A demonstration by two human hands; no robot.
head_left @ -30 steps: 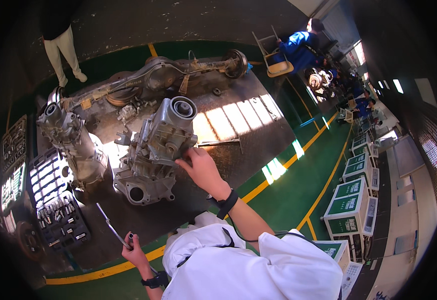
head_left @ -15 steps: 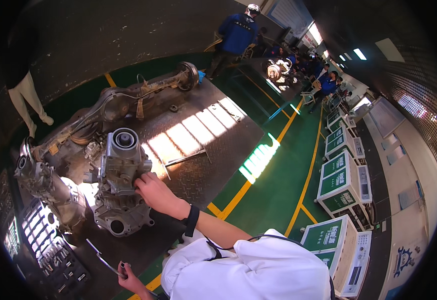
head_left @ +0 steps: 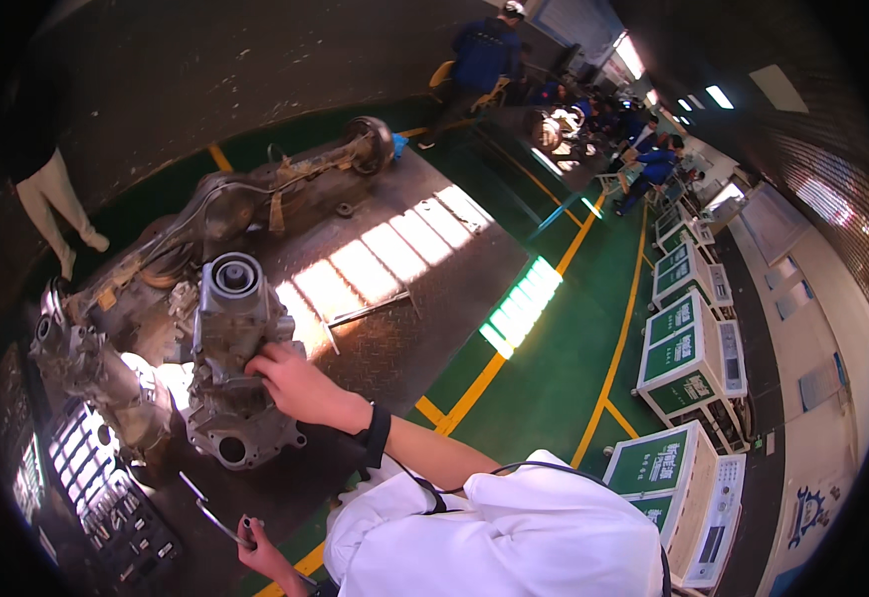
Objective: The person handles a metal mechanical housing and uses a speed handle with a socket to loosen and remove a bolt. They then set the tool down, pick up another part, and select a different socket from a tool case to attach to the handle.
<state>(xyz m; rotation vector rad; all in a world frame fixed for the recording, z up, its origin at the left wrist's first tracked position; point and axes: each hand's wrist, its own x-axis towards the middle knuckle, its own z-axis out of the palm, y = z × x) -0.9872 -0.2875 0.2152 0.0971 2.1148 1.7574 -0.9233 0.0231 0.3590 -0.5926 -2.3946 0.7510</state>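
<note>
Metal casing, left: touched by right hand, cannot tell whether gripping; could get knocked by rod gripped in left hand, if swung carelessly.

Right arm outstretched, fingers apparently bent

Right hand: fingertips partly hidden against the gearbox housing; whether they grip anything cannot be determined. Left hand: its fingers cover part of the metal tool — the tool's far end is too small to identify. Left forearm: cut off by the lower edge. Standing person: upper body indistinct in darkness. Distant workers: hands too small to resolve.
</note>
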